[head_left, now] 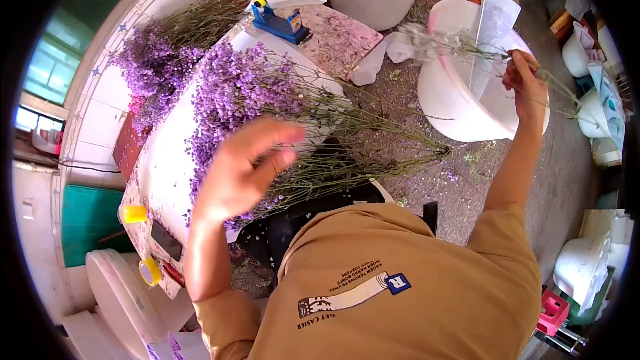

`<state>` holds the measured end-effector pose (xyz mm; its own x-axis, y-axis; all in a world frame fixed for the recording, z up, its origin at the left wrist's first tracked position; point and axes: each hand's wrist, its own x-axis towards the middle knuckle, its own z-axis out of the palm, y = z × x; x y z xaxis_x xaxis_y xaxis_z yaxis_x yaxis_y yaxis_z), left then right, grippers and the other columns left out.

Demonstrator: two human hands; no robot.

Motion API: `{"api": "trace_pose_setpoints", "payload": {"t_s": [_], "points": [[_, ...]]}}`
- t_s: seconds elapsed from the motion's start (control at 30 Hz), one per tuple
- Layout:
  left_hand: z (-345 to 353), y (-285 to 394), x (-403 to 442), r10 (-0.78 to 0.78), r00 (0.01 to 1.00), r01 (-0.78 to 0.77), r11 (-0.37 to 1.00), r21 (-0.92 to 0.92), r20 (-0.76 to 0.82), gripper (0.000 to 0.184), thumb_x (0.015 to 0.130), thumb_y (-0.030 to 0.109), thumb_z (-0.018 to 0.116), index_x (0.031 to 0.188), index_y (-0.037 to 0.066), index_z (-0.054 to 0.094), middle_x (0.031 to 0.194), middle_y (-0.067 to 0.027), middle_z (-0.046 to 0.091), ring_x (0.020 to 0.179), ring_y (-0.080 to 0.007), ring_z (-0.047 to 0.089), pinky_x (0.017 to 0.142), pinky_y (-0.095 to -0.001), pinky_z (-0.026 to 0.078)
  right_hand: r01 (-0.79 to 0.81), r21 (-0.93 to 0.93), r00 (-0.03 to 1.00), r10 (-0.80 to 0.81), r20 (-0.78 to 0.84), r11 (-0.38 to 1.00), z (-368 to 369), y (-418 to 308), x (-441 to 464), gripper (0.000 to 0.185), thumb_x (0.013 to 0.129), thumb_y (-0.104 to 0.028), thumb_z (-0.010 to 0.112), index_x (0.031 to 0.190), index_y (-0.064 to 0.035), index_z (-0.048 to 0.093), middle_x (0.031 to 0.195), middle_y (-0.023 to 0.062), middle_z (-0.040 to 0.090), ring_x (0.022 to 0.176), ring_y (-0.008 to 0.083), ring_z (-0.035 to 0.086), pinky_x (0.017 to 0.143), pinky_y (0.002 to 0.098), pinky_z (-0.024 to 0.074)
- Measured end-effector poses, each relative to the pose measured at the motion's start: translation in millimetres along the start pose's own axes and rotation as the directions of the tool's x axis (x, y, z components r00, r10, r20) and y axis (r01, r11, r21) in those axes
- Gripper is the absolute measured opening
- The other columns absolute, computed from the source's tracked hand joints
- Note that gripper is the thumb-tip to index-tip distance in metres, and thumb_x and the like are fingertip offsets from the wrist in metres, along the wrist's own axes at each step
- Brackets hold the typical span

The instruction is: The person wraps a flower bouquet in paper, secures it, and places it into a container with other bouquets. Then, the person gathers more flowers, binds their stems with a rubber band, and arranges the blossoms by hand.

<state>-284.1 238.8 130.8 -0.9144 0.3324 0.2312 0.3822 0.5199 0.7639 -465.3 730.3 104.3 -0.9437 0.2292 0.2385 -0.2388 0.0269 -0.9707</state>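
Observation:
My right hand (525,81) is closed around a thin green flower stem (487,51), out over the white tub at the right. The stem's pale flower head (427,39) points left and is blurred. My left hand (247,167) is smeared by motion above a large bunch of purple flowers (247,83); its thumb and forefinger are apart, and nothing shows between them. The bunch lies over the table edge, blossoms to the left, its long stems (393,137) running right. Whether the left hand touches the blossoms I cannot tell.
A blue tape dispenser (280,23) stands on the board at the back. More purple flowers (157,60) lie at the far left. Yellow tape rolls (150,271) and a phone (167,240) are at the near left. The white tub (443,103) holds a clear sheet (493,33).

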Motion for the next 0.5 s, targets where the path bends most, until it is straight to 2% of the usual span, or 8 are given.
{"api": "trace_pose_setpoints", "payload": {"t_s": [0.07,0.13,0.2,0.27,0.33,0.4,0.43,0.5], "points": [[29.8,-25.6,-24.7,-0.064,0.989,0.065,0.998,-0.003,0.135,0.026,0.093,0.008,0.072,0.118,0.002,0.07,0.112,-0.0156,0.071,0.105,-0.0333,0.068,0.092,-0.0405,0.053,-0.119,-0.092,0.993,0.117,-0.024,0.989,-9.2,42.2,11.2,0.033,0.093,-0.029,0.076,0.113,-0.0034,0.071,0.081,0.0045,0.066,0.065,0.014,0.066,0.057,0.0264,0.0486],[57.2,-44.3,-40.3,-0.077,0.953,0.096,0.994,-0.051,0.292,0.03,0.095,0.016,0.069,0.121,0.002,0.068,0.111,-0.0169,0.07,0.103,-0.0376,0.066,0.089,-0.0443,0.053,-0.186,-0.071,0.983,0.185,-0.011,0.98,2.5,91.9,22.8,0.034,0.093,-0.033,0.076,0.112,-0.0044,0.07,0.087,0.0073,0.07,0.073,0.018,0.072,0.061,0.0284,0.0535],[78.2,-54.2,-50.5,-0.083,0.934,0.124,0.988,-0.097,0.348,0.032,0.096,0.017,0.068,0.123,0.001,0.066,0.112,-0.0167,0.07,0.103,-0.0379,0.065,0.089,-0.0449,0.052,-0.296,-0.006,0.952,0.296,0.074,0.955,25.1,150.8,37.1,0.039,0.093,-0.037,0.076,0.115,-0.0051,0.069,0.092,0.0099,0.072,0.079,0.0221,0.074,0.064,0.0306,0.0565],[83.6,-55.2,-49.4,-0.098,0.938,0.145,0.983,-0.117,0.333,0.033,0.095,0.015,0.069,0.125,0.002,0.066,0.114,-0.0158,0.07,0.105,-0.0363,0.066,0.09,-0.0432,0.053,-0.423,-0.02,0.904,0.423,0.065,0.906,64.0,197.7,44.8,0.046,0.092,-0.041,0.076,0.119,-0.0047,0.066,0.099,0.0131,0.073,0.08,0.025,0.075,0.064,0.0323,0.0573],[83.9,-55.7,-49.0,-0.131,0.942,0.178,0.975,-0.131,0.308,0.034,0.095,0.014,0.07,0.127,0.003,0.066,0.115,-0.0149,0.07,0.107,-0.0347,0.067,0.09,-0.0416,0.054,-0.452,-0.069,0.892,0.45,-0.032,0.89,95.1,245.2,53.8,0.048,0.094,-0.038,0.071,0.124,-0.0022,0.062,0.101,0.0156,0.07,0.077,0.0269,0.074,0.061,0.0354,0.0577],[79.2,-55.0,-47.7,-0.197,0.95,0.242,0.954,-0.178,0.242,0.035,0.095,0.012,0.069,0.128,0.002,0.065,0.116,-0.0147,0.07,0.108,-0.0337,0.067,0.091,-0.0414,0.053,-0.488,-0.015,0.868,0.483,-0.111,0.873,111.5,297.2,70.1,0.047,0.094,-0.041,0.068,0.119,-0.0005,0.064,0.101,0.0146,0.068,0.077,0.0266,0.071,0.065,0.0366,0.059],[79.3,-54.8,-50.7,-0.227,0.946,0.272,0.945,-0.183,0.232,0.035,0.095,0.012,0.069,0.128,0.002,0.065,0.116,-0.0147,0.07,0.108,-0.0337,0.067,0.091,-0.0414,0.053,-0.505,-0.029,0.861,0.501,-0.087,0.863,117.7,320.6,77.0,0.047,0.094,-0.041,0.068,0.119,-0.0005,0.064,0.101,0.0146,0.068,0.077,0.0266,0.071,0.065,0.0366,0.059],[78.7,-58.8,-53.4,-0.264,0.947,0.305,0.918,-0.253,0.184,0.034,0.095,0.009,0.068,0.128,0.003,0.065,0.117,-0.0146,0.07,0.109,-0.0324,0.067,0.091,-0.0409,0.053,-0.577,0.177,0.769,0.603,-0.213,0.797,133.8,363.5,95.2,0.041,0.096,-0.034,0.063,0.118,0.0006,0.064,0.097,0.0141,0.066,0.075,0.028,0.069,0.065,0.0375,0.0587]]}}
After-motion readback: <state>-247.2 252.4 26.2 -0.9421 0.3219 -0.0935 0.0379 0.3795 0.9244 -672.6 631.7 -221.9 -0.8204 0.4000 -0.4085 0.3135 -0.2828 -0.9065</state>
